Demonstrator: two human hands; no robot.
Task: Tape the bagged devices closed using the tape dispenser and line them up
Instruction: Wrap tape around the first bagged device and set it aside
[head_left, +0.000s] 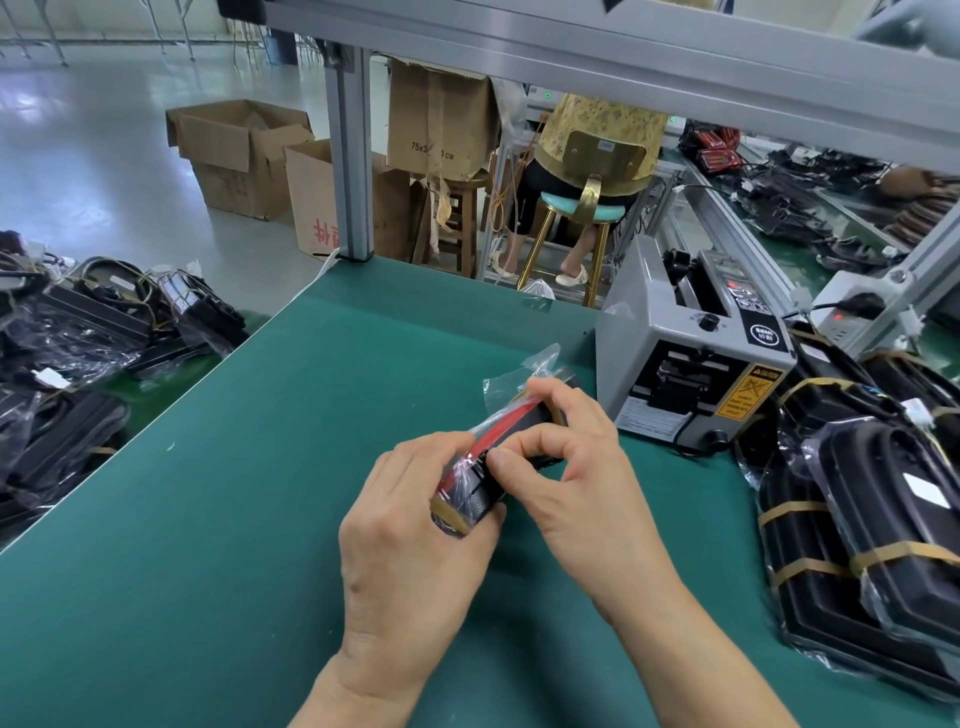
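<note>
head view: both hands (498, 499) grasp the bagged device (493, 457), long axis running near-left to far-right.

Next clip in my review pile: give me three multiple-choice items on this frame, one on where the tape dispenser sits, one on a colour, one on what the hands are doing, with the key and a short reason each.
1. Where is the tape dispenser relative to the bagged device being held?
A. Behind it and to its right
B. On the floor by the boxes
C. Left of it, at the mat's edge

2. What colour is the table mat?
A. Grey
B. Green
C. Yellow

3. What are the hands doing?
A. Both lie flat on the mat
B. One reaches into the dispenser
C. Both hold the bagged device

Key: 1 A, the grey dispenser stands on the mat beyond the device, to its right. 2 B, the bare mat is dark green. 3 C, the left hand grips the near end and the right hand pinches the top.
</note>
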